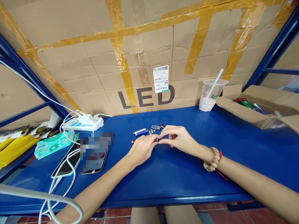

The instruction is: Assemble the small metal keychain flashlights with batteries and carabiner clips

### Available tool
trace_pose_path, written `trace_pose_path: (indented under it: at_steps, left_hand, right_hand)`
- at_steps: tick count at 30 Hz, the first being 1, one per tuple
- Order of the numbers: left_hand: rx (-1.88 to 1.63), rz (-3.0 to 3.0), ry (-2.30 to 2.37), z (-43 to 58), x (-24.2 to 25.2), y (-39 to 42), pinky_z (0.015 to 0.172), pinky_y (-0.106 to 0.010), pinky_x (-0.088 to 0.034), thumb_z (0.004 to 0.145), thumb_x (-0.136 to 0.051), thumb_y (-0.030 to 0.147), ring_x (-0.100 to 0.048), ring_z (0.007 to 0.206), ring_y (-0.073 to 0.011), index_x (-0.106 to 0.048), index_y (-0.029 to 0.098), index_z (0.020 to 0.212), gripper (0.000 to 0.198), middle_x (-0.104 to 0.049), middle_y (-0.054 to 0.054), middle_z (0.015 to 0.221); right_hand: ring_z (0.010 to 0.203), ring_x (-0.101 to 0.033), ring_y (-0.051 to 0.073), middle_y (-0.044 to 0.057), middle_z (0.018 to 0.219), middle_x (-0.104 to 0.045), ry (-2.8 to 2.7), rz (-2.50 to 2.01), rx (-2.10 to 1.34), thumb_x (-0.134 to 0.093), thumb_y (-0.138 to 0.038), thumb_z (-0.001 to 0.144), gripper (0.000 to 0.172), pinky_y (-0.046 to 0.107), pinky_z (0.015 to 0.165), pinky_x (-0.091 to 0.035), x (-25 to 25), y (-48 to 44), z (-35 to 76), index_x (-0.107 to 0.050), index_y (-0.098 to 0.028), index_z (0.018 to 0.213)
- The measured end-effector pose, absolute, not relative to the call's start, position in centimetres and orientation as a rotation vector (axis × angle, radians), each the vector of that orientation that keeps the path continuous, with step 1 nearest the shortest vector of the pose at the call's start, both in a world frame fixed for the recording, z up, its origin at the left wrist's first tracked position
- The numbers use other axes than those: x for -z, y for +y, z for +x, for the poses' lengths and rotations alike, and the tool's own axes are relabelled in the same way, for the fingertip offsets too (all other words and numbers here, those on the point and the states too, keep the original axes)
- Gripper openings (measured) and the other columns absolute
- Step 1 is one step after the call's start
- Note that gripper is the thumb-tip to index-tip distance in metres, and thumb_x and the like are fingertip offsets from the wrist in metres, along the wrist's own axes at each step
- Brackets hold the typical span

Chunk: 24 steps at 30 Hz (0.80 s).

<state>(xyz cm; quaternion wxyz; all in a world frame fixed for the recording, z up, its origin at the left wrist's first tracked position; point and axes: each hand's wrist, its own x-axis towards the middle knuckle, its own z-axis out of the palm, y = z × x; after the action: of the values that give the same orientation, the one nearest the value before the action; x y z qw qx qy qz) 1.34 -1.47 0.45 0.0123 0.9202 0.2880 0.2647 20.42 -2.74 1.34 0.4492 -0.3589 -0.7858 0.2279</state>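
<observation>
Though barely apart, fingers (151, 138) on red tube (156, 140).

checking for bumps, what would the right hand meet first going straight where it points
Likely the red tube, held in the left hand; any gap before it is hard to judge.

Through my feed I read the small tubes as one red tube (133, 142), one blue tube (141, 133) and one silver tube (139, 131). The table (198, 161) shows me deep blue; the cardboard (88, 84) is tan, striped with amber tape (121, 59) and printed with black letters (139, 98). I make out beige beads (213, 161), white cables (25, 191), a patterned turquoise pack (54, 144) and a pink drink (205, 106).
</observation>
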Motion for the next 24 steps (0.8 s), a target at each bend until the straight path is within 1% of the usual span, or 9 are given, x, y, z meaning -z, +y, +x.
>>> trace_pose_path:
  at_steps: [6, 12, 18, 24]
  left_hand:
    - [-0.823, 2.844, 0.883, 1.31, -0.53, -1.48, 0.071, -0.028, -0.050, 0.093, -0.037, 0.020, -0.065, 0.085, -0.0182, -0.052, 0.017, 0.103, 0.019, -0.068, -0.006, 0.095]
    - [-0.815, 2.828, 0.869, 1.29, -0.52, -1.43, 0.075, -0.029, -0.050, 0.092, -0.038, 0.018, -0.064, 0.090, -0.0183, -0.052, 0.018, 0.106, 0.019, -0.067, -0.005, 0.101]
    - [-0.824, 2.799, 0.833, 1.14, -0.40, -1.31, 0.077, -0.027, -0.051, 0.093, -0.036, 0.020, -0.064, 0.091, -0.0169, -0.051, 0.017, 0.108, 0.022, -0.067, -0.006, 0.101]
    - [-0.820, 2.793, 0.831, 1.22, -0.33, -1.29, 0.078, -0.028, -0.051, 0.093, -0.035, 0.022, -0.064, 0.092, -0.0169, -0.052, 0.017, 0.109, 0.023, -0.066, -0.006, 0.103]
  right_hand:
    - [0.045, -0.050, 0.005, 0.005, 0.085, -0.066, -1.963, -0.896, -0.548, -0.065, -0.043, 0.075, 0.027, 0.022, 0.049, -0.044, -1.12, -2.65, 20.59, -0.070, -0.017, 0.082]
    - [0.043, -0.050, 0.005, 0.005, 0.084, -0.067, -1.979, -0.918, -0.584, -0.066, -0.043, 0.074, 0.028, 0.022, 0.049, -0.043, -1.39, -2.70, 20.70, -0.070, -0.017, 0.082]
    - [0.044, -0.052, 0.006, 0.005, 0.088, -0.068, -1.995, -0.944, -0.561, -0.064, -0.043, 0.075, 0.026, 0.022, 0.050, -0.044, -1.18, -2.57, 20.83, -0.070, -0.019, 0.083]
    - [0.048, -0.054, 0.007, 0.003, 0.087, -0.068, -2.008, -0.957, -0.518, -0.063, -0.044, 0.076, 0.026, 0.022, 0.051, -0.044, -0.95, -2.45, 20.96, -0.071, -0.021, 0.083]
